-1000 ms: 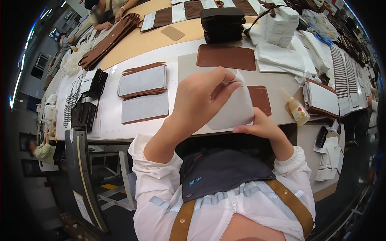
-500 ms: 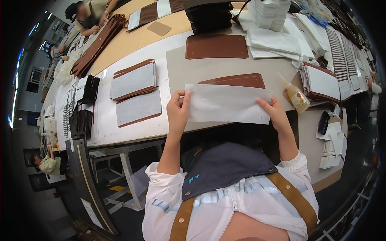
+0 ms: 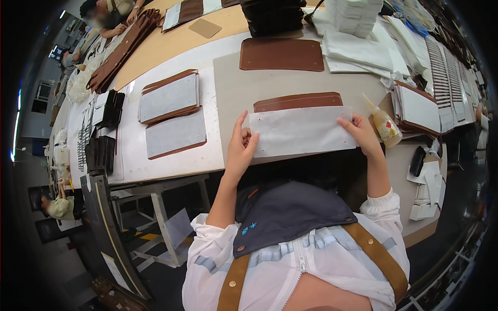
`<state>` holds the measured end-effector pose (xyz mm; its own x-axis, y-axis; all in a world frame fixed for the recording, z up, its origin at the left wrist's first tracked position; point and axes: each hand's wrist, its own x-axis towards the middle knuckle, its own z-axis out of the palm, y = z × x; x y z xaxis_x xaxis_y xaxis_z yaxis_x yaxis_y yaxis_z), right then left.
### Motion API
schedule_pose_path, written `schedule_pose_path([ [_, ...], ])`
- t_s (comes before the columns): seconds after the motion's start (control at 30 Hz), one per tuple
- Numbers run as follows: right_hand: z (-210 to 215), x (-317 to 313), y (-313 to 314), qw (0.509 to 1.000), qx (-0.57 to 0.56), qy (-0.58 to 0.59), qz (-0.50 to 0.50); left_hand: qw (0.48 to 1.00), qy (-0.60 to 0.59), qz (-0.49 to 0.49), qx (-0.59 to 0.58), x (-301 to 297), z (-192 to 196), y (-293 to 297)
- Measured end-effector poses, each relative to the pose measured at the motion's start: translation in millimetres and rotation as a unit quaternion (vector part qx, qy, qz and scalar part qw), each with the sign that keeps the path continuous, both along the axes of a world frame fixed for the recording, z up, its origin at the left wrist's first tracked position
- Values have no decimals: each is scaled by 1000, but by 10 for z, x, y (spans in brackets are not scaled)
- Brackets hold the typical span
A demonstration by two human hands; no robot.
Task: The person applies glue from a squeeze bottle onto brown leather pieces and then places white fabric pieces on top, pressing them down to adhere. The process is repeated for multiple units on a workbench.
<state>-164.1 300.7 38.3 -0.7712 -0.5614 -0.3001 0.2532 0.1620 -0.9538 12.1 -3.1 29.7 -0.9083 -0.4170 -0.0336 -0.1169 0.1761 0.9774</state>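
A white rectangular sheet (image 3: 303, 132) with small holes near its corners lies over the lower part of a brown leather-like panel (image 3: 298, 100). Its near edge reaches the table's front edge. My right hand (image 3: 364, 136) grips the sheet's right end, thumb on top and fingers beneath. Beside the left end is my left hand (image 3: 241, 147), fingers apart, index finger stretched upward and thumb close to the sheet's edge. Farther back a second brown panel (image 3: 281, 54) lies flat. To the right of my right hand a glue bottle (image 3: 386, 128) with a pointed nozzle leans over.
Stacked brown panels with white sheets (image 3: 171, 98) lie at the left, with black pieces (image 3: 107, 111) beyond them. Another stack (image 3: 419, 110) is at the right. Black stacks (image 3: 270, 18) and white padding (image 3: 358, 49) stand at the back. A co-worker (image 3: 111, 15) works at far left.
The white sheet has shifted slightly right and lies lower over the panel. My left hand has loosened from its left end, and its index finger has straightened.
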Motion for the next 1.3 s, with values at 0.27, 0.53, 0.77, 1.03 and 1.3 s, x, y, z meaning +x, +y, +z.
schedule_pose_path([
  [0.27,-50,-336,-138,999,18,31,-10,965,28,63,-251,-191,-56,56],
  [0.53,-69,-428,-207,998,32,56,-24,958,-3,83,-275,-304,-202,66],
  [0.77,-34,-419,-224,997,43,61,-29,951,-13,81,-297,-315,-216,70],
  [1.03,-48,-439,-213,996,57,69,-19,951,-28,83,-296,-319,-228,82],
  [1.3,-97,-445,-182,995,60,75,-22,948,-39,80,-306,-315,-201,96],
])
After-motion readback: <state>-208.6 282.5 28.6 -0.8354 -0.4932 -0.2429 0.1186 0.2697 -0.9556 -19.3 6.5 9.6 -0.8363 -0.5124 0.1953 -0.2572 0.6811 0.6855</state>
